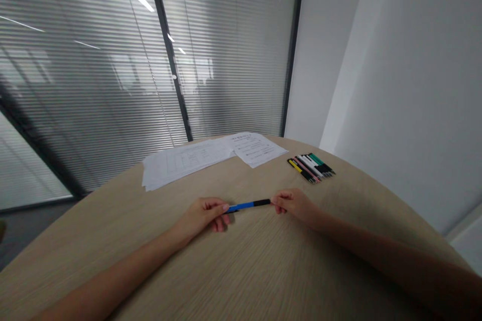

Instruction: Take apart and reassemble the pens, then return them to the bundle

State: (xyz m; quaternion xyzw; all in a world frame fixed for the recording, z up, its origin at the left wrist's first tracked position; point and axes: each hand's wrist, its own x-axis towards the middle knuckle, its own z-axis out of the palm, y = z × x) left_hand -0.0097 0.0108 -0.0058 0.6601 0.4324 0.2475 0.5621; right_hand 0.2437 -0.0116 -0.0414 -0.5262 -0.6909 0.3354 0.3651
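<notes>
A blue pen (pixel 246 205) with a black grip section spans the gap between my two hands, nearly level above the wooden table (pixel 241 271). My left hand (pixel 211 212) pinches its blue end between thumb and fingers. At the black end, the fingertips of my right hand (pixel 288 202) are closed on the pen, hiding its tip. Beyond my right hand lies a row of pens (pixel 311 167) side by side, with yellow, pink, white, black and green bodies.
Printed paper sheets (pixel 188 160) lie overlapping toward the table's far edge, with another printed sheet (pixel 258 149) at their right. Behind the table stands a glass partition with blinds (pixel 233 60). A white wall (pixel 406 70) rises on the right.
</notes>
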